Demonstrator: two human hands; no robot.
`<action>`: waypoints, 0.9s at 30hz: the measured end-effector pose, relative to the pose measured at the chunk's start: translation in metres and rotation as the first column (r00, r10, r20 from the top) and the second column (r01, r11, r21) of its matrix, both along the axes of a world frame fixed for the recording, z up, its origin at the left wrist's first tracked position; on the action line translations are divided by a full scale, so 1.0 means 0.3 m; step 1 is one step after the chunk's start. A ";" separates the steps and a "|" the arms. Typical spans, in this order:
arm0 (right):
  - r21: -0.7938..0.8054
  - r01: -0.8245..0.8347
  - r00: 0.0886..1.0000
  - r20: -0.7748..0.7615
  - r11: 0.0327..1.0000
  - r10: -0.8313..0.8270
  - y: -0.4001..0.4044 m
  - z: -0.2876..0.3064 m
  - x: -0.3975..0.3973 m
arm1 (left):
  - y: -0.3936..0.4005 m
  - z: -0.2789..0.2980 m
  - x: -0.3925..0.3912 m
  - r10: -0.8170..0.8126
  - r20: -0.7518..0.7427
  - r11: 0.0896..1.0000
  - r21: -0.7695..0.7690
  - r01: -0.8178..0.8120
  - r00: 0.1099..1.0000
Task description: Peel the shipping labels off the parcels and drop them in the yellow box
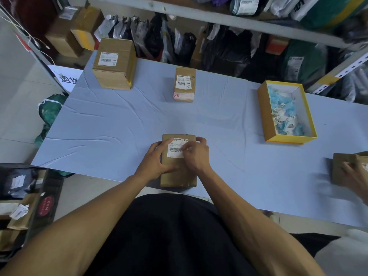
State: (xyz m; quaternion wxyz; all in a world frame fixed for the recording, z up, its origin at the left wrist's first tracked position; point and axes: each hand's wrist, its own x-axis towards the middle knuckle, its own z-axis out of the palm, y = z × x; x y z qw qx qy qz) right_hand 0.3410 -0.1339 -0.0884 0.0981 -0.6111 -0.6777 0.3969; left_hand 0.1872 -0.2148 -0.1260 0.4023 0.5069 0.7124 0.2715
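Observation:
A brown cardboard parcel (pixel 177 177) lies at the near edge of the table. It carries a white shipping label (pixel 174 149) on top. My left hand (pixel 153 161) grips the parcel's left side. My right hand (pixel 196 154) rests on the label's right part, fingers curled at its edge; I cannot tell whether the label has lifted. The yellow box (pixel 266 118) stands open at the right, with crumpled white and blue label scraps inside. Two more labelled parcels stand farther back: a large one (pixel 115 76) at the left and a small one (pixel 184 92) in the middle.
Another person's hand (pixel 356 176) holds a brown parcel (pixel 340 168) at the right table edge. The table (pixel 119 120) has a pale blue cloth. Shelves with bagged parcels stand behind it. Boxes and bags lie on the floor at the left.

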 end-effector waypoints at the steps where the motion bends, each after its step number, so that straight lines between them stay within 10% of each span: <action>1: 0.000 0.018 0.999 -0.038 1.000 -0.018 -0.002 0.004 0.006 | -0.001 -0.002 0.000 0.002 0.001 1.000 -0.003 -0.002 1.000; 27: -0.012 0.038 0.987 -0.153 0.999 -0.039 0.025 0.019 0.023 | -0.001 0.009 0.008 0.009 -0.007 1.000 0.000 -0.009 1.000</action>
